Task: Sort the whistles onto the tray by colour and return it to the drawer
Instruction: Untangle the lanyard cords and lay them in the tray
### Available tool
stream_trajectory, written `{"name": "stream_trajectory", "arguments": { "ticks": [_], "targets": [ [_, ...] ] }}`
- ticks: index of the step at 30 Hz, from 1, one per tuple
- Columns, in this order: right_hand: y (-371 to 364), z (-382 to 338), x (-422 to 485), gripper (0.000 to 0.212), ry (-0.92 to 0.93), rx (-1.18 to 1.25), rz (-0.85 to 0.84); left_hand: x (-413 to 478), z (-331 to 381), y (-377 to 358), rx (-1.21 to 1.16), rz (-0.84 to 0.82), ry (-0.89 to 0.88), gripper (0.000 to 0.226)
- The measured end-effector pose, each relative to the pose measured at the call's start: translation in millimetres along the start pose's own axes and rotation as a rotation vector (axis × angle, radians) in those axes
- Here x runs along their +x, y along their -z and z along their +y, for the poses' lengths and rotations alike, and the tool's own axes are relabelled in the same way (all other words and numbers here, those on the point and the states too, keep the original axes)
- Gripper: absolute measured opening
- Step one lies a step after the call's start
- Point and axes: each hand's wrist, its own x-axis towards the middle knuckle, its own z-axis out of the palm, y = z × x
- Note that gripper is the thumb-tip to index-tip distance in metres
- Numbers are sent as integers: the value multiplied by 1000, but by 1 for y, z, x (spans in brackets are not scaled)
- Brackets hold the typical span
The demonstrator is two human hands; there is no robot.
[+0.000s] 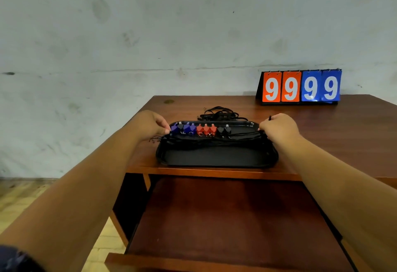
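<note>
Flip scoreboard reading 9999 at desk's far right, stained wall

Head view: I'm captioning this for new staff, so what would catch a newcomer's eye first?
The scoreboard at the table's far right, showing 9999 in orange and blue. Then the black tray near the front edge, with blue, red and black whistles lined along its far side, a hand at each end, above the open drawer.

Beside the tray, each hand's grip is hidden; the drawer front seems cut off below.
</note>
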Motion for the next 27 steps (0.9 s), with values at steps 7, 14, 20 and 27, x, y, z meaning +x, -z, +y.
{"name": "stream_trajectory", "arguments": {
  "ticks": [7, 14, 20, 27],
  "targets": [
    [-2, 2, -5, 21, 68, -100, 10, -1, -6, 8, 55, -67, -2, 8],
    [-3, -5, -4, 35, 59, -181, 8, -1, -6, 10, 11, -63, -4, 3],
    [-11, -22, 3, 33, 145, -213, 44, 17, 20, 1, -15, 55, -83, 21],
    [-24, -41, 25, 28, 204, -131, -25, 66, 65, -34, 7, -23, -164, 16]
  ]
}}
